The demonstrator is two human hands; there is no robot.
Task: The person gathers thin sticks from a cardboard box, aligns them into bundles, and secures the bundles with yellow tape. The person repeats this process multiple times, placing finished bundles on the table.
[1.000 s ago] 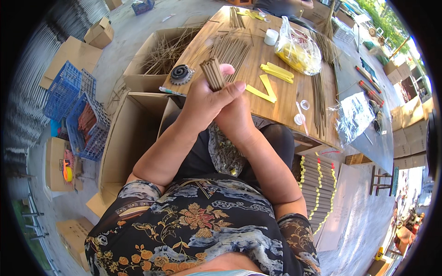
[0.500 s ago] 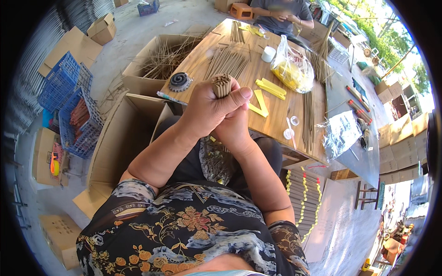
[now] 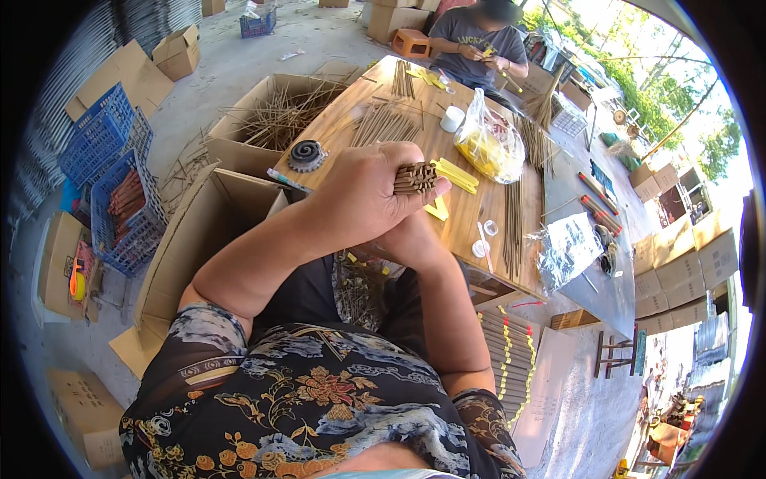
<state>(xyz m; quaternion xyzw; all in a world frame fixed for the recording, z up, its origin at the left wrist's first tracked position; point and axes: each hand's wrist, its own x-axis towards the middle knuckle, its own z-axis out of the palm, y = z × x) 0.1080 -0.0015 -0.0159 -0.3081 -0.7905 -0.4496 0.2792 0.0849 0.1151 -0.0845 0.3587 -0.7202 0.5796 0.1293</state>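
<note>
I watch the left hand (image 3: 365,188) grasp bundled thin brown sticks (image 3: 415,179), the right hand (image 3: 408,238) (grip hidden, can't tell) against it.

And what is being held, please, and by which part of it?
A bundle of thin brown sticks: the left grip is closed around it, close to its visible end. The right grip is below; its contact is hidden.
</note>
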